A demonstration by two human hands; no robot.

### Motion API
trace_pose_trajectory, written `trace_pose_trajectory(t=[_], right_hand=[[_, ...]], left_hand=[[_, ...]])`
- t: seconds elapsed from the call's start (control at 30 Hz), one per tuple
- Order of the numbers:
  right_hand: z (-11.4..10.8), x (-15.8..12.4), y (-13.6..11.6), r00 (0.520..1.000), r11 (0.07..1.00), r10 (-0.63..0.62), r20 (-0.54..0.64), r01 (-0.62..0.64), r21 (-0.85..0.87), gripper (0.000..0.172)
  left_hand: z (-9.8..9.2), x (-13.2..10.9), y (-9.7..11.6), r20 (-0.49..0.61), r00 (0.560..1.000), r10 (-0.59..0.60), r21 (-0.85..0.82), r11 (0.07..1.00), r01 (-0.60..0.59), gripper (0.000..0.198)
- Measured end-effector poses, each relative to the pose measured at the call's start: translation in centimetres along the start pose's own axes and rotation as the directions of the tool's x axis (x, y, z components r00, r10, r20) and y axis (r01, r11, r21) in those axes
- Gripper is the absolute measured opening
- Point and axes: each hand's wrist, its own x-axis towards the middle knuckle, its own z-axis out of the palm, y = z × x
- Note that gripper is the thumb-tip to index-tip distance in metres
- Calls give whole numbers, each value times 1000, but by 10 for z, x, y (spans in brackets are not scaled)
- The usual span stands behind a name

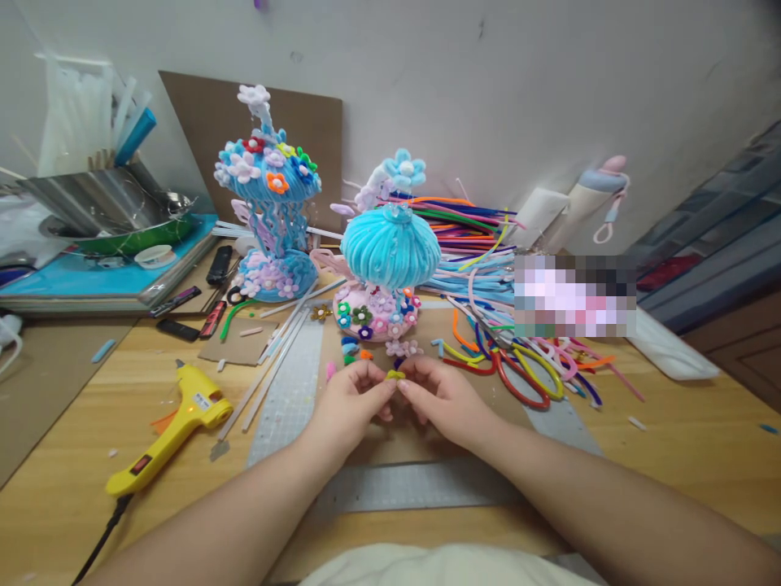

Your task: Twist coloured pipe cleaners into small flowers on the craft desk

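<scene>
At the centre of the clock, over brown cardboard [396,448] on a grey mat [421,488], pinching a small yellow fuzzy piece [394,374] with thumb and finger of the left hand [347,399] and of the right hand [448,399] — grasped from both sides at once. Cannot tell its full shape, being partly covered by the fingertips. At twelve o'clock, just beyond the hands, can see a light-blue fuzzy dome [390,248] above a pink base [381,327] with many small flowers. Toward eleven o'clock, can see a taller blue ornament [268,183], also decorated with flowers. Near nine o'clock, can notice a yellow glue gun [195,399], lying on the wooden table [91,439]. Near three o'clock, can notice red-handled scissors [501,366] — and between one and two, bundles of fuzzy stems [469,277].
</scene>
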Motion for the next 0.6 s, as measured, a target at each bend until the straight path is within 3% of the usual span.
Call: trace_pose_trajectory(t=[0.1, 0.2, 0.37, 0.47, 0.6], right_hand=[[1, 0, 1, 1000, 1000, 17, 5, -17, 8, 14], [2, -1, 0, 999, 999, 47, 2, -47, 2, 13], [1, -2, -1, 999, 992, -27, 35, 31, -119, 15], [0, -3, 0, 996, 959, -78, 36, 85, -271, 18], [-4, -4, -2, 986, 883, -146, 75, 164, -440, 17]], left_hand=[[1, -1, 2, 38, 998, -52, -58, 997, 54, 25], [2, -1, 3, 26, 999, -25, 8, 1000, 25, 23], [0, 2, -2, 45, 999, 2, 76, 997, -5, 20], [-2, 2, -6, 51, 997, 57, 253, 965, -68, 12], [-7, 0, -10, 122, 971, 205, 580, 779, -237, 11]])
